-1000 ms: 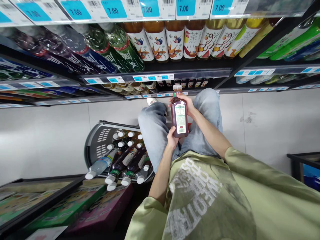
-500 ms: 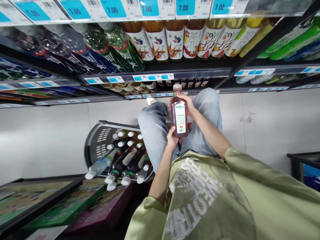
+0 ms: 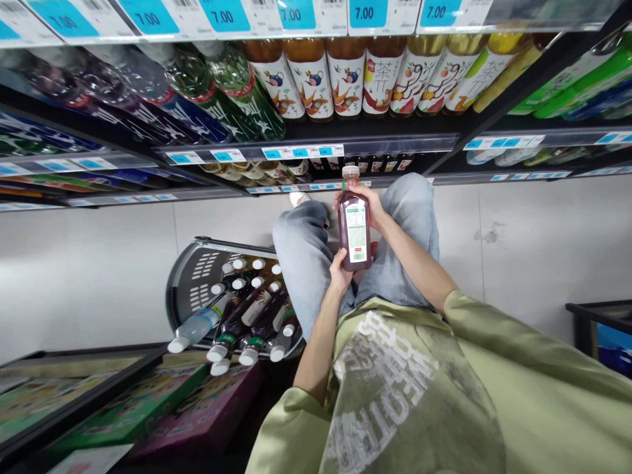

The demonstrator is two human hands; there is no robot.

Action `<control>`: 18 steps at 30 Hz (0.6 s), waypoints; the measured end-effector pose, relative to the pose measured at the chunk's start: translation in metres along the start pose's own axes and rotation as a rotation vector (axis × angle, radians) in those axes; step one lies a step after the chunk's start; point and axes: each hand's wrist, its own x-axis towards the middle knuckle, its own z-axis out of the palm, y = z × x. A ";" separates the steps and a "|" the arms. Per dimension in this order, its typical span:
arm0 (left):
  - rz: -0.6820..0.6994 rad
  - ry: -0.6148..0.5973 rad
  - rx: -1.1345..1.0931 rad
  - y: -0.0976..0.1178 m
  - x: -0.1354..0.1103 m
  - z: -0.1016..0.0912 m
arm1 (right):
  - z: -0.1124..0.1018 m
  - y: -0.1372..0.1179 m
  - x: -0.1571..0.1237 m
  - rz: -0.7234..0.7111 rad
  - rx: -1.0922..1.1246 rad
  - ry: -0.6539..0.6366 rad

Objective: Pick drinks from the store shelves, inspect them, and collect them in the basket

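Observation:
Between my knees I hold a dark red juice bottle (image 3: 356, 227) with a white cap and a white printed label that faces me. My left hand (image 3: 340, 273) grips its lower left side near the base, thumb in front. Higher up, my right hand (image 3: 370, 203) wraps around the shoulder of the bottle from the right. Some fingers of both hands are hidden behind it. To my left a grey shopping basket (image 3: 182, 280) holds several bottles with white caps, among them a clear bottle (image 3: 200, 322) lying across its edge.
Ahead, shelves carry rows of bottled tea (image 3: 345, 89) and green soda bottles (image 3: 244, 99) above price strips (image 3: 301, 153). Smaller bottles (image 3: 378, 163) stand on the low shelf. Behind the basket lie green and purple boxes (image 3: 212, 408). A dark-framed stand (image 3: 592, 322) is at the right.

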 end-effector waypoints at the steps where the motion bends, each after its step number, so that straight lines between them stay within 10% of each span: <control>1: 0.002 -0.001 0.002 0.000 0.000 0.000 | 0.000 0.000 0.000 -0.002 0.005 0.001; 18: -0.012 -0.007 0.001 -0.001 0.001 -0.001 | 0.002 0.000 -0.001 0.009 0.022 0.016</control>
